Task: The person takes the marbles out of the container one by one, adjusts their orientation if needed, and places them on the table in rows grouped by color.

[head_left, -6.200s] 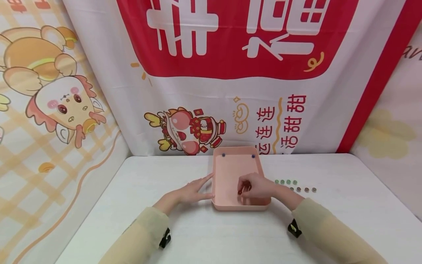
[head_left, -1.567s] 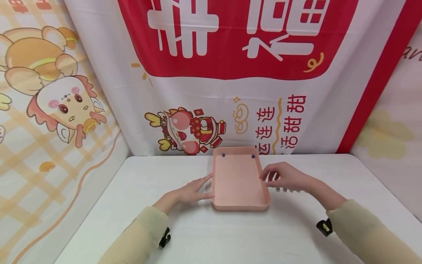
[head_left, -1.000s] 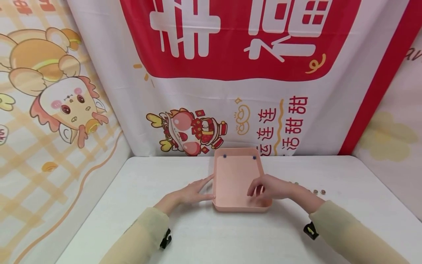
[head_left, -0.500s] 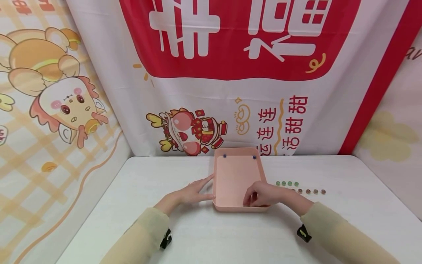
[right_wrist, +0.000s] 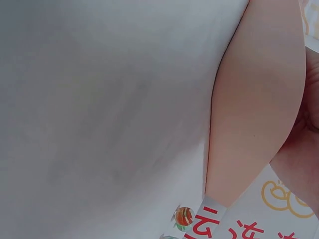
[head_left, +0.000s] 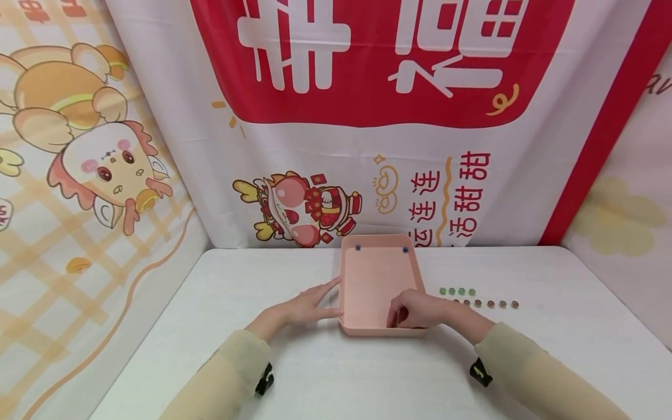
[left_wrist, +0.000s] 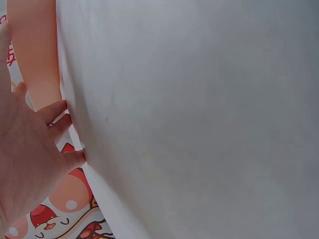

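A pink rectangular tray (head_left: 370, 286) stands on the white table with two small dark blue beads (head_left: 358, 248) at its far corners. My left hand (head_left: 304, 304) rests against the tray's left side, fingers spread and straight; the left wrist view shows the fingertips along the outer wall. My right hand (head_left: 417, 309) reaches over the right wall into the near right part of the tray. Its fingers curl down close to the floor by the front wall. I cannot tell whether they pinch anything, as the fingertips are hidden.
Right of the tray lie a row of green glass marbles (head_left: 452, 291) and a row of brownish ones (head_left: 490, 304). One marble (right_wrist: 184, 216) with an orange swirl shows beside the tray in the right wrist view. A printed cloth (head_left: 367, 140) hangs behind the table.
My right hand has moved from the tray's right rim into the tray and down toward its near right end, revealing the green marbles. My left hand has stayed at the left side.
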